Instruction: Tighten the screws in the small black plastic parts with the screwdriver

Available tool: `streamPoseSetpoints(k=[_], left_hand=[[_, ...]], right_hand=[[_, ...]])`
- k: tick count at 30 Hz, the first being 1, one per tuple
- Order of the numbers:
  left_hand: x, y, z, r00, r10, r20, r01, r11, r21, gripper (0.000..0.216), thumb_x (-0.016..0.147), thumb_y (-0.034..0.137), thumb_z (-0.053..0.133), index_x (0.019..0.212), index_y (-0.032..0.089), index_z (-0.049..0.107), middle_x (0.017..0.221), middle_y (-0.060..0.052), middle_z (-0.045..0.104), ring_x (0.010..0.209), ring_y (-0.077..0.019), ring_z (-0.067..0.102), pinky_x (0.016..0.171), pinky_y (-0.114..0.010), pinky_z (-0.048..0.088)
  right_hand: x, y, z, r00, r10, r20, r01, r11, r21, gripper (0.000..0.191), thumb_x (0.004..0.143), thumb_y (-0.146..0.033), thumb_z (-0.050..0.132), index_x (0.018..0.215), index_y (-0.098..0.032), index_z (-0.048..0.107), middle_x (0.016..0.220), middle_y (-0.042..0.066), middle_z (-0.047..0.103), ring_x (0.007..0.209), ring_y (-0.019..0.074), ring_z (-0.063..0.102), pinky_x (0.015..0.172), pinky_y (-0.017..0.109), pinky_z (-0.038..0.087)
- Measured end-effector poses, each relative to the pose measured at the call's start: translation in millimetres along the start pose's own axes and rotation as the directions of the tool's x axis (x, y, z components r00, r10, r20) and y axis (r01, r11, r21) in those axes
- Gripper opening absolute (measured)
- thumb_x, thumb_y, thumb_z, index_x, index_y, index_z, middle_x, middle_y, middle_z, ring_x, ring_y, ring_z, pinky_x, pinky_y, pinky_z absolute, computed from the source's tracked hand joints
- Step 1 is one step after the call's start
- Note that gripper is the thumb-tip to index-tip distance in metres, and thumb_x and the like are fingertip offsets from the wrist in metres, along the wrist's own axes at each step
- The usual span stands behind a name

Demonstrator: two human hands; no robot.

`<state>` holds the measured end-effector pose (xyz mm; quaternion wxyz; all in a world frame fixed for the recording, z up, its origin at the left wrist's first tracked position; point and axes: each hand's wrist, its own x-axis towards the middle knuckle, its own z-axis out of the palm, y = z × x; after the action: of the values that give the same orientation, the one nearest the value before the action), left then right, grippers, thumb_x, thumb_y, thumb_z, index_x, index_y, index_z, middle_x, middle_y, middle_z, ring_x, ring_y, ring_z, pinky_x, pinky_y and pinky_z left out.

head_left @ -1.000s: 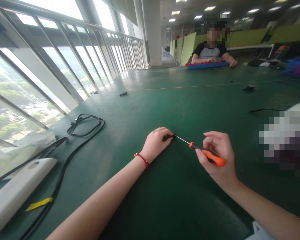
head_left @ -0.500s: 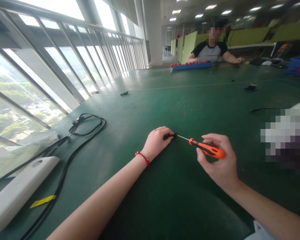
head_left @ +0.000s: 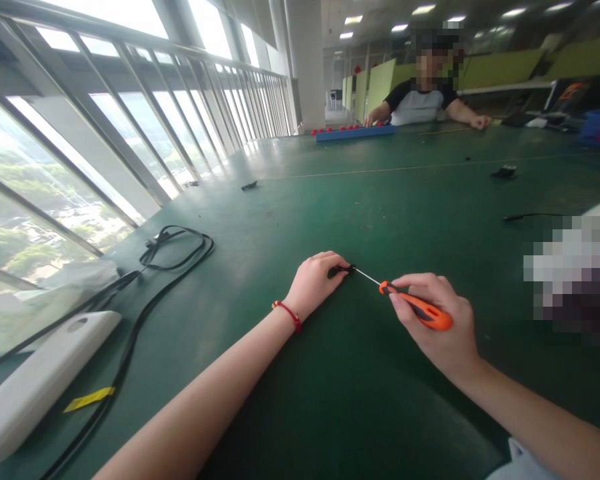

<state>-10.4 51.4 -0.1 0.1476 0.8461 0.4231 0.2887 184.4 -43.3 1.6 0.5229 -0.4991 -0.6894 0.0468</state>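
My left hand (head_left: 314, 283) rests on the green table (head_left: 360, 213) with its fingers pinched on a small black part (head_left: 341, 270). A red string bracelet circles that wrist. My right hand (head_left: 437, 323) is closed around the orange and black handle of a small screwdriver (head_left: 416, 309). Its thin metal shaft points left and its tip meets the black part between my left fingers. Both hands lie near the middle of the view, a short way apart.
A black cable (head_left: 173, 257) loops at the left beside a white power strip (head_left: 40, 383) with a yellow tag. Small black parts (head_left: 503, 172) lie farther back. Across the table a person touches a long blue strip with red knobs (head_left: 353, 132). A window railing runs along the left.
My right hand has shifted its fingers on the screwdriver handle, turning it, while the tip stays on the black part. The person opposite has slid the blue strip leftward.
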Motion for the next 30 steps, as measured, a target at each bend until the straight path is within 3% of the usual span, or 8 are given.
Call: streamPoseSetpoints(k=[4, 8, 12, 16, 20, 23, 25, 30], left_hand=[[-0.2, 0.3, -0.1, 1.000, 0.002, 0.002, -0.002, 1.000, 0.006, 0.014, 0.084, 0.018, 0.058, 0.090, 0.020, 0.070, 0.098, -0.003, 0.071, 0.090, -0.0177, 0.065, 0.085, -0.030, 0.052], [-0.6, 0.0, -0.1, 1.000, 0.003, 0.002, -0.003, 1.000, 0.004, 0.014, 0.084, 0.018, 0.058, 0.090, 0.020, 0.070, 0.099, -0.002, 0.071, 0.091, -0.0177, 0.065, 0.085, -0.030, 0.052], [-0.8, -0.4, 0.2, 1.000, 0.004, -0.001, -0.004, 1.000, 0.005, 0.013, 0.084, 0.018, 0.058, 0.089, 0.020, 0.070, 0.098, -0.002, 0.071, 0.090, -0.0178, 0.065, 0.085, -0.030, 0.052], [-0.7, -0.4, 0.8, 1.000, 0.004, 0.004, -0.004, 1.000, 0.005, 0.013, 0.084, 0.018, 0.058, 0.090, 0.020, 0.070, 0.099, -0.003, 0.071, 0.091, -0.0179, 0.066, 0.085, -0.030, 0.052], [-0.5, -0.5, 1.1, 1.000, 0.004, -0.002, -0.004, 1.000, 0.012, 0.014, 0.084, 0.018, 0.058, 0.090, 0.021, 0.070, 0.099, -0.003, 0.071, 0.091, -0.0178, 0.065, 0.085, -0.030, 0.052], [-0.5, 0.0, 1.1, 1.000, -0.003, -0.003, 0.003, 1.000, 0.013, 0.013, 0.084, 0.018, 0.058, 0.090, 0.021, 0.070, 0.099, -0.002, 0.071, 0.091, -0.0177, 0.065, 0.085, -0.030, 0.052], [-0.6, 0.9, 0.9, 1.000, -0.013, 0.000, 0.013, 1.000, 0.017, 0.013, 0.083, 0.018, 0.058, 0.089, 0.021, 0.069, 0.098, -0.002, 0.071, 0.090, -0.0177, 0.065, 0.084, -0.030, 0.052], [0.0, 1.8, 1.3, 0.998, -0.051, -0.021, 0.052, 0.999, 0.018, 0.012, 0.083, 0.020, 0.059, 0.089, 0.021, 0.069, 0.094, -0.002, 0.070, 0.090, -0.0187, 0.064, 0.081, -0.032, 0.052]], right_hand=[[-0.5, 0.4, 0.1, 0.999, -0.008, -0.054, 0.013, 0.997, 0.078, 0.038, 0.074, -0.021, 0.068, 0.110, -0.022, 0.053, 0.081, 0.001, 0.056, 0.071, 0.0166, 0.056, 0.068, 0.033, 0.050], [-1.1, -0.7, -0.4, 1.000, -0.007, -0.001, 0.007, 1.000, 0.018, 0.020, 0.078, -0.023, 0.066, 0.096, -0.024, 0.058, 0.069, -0.001, 0.055, 0.065, 0.0159, 0.055, 0.063, 0.031, 0.048], [-0.5, -1.2, 0.3, 0.999, 0.022, -0.045, -0.020, 0.998, 0.057, 0.034, 0.075, -0.024, 0.067, 0.107, -0.022, 0.055, 0.077, 0.000, 0.057, 0.069, 0.0170, 0.057, 0.067, 0.033, 0.049], [0.0, -0.9, 1.5, 1.000, 0.011, 0.021, -0.012, 1.000, 0.011, 0.021, 0.077, -0.024, 0.066, 0.096, -0.024, 0.058, 0.066, -0.002, 0.057, 0.066, 0.0167, 0.055, 0.066, 0.031, 0.047], [0.4, -1.5, 1.6, 1.000, 0.021, 0.015, -0.023, 0.997, 0.073, 0.032, 0.076, -0.023, 0.066, 0.106, -0.022, 0.056, 0.078, 0.001, 0.060, 0.071, 0.0171, 0.058, 0.066, 0.031, 0.049], [0.7, -2.2, 0.3, 0.995, 0.003, 0.095, -0.006, 0.999, 0.041, 0.010, 0.081, -0.023, 0.061, 0.091, -0.023, 0.062, 0.069, -0.001, 0.062, 0.061, 0.0145, 0.055, 0.060, 0.029, 0.046], [0.7, -1.8, -0.6, 0.997, -0.005, 0.076, 0.001, 0.999, 0.044, 0.006, 0.083, -0.020, 0.058, 0.084, -0.023, 0.063, 0.073, -0.001, 0.066, 0.060, 0.0131, 0.056, 0.058, 0.027, 0.045], [2.5, 2.5, -0.1, 0.988, 0.156, -0.003, -0.154, 0.980, 0.125, 0.005, 0.084, -0.022, 0.058, 0.085, -0.021, 0.063, 0.077, 0.001, 0.068, 0.064, 0.0140, 0.061, 0.057, 0.025, 0.047]])
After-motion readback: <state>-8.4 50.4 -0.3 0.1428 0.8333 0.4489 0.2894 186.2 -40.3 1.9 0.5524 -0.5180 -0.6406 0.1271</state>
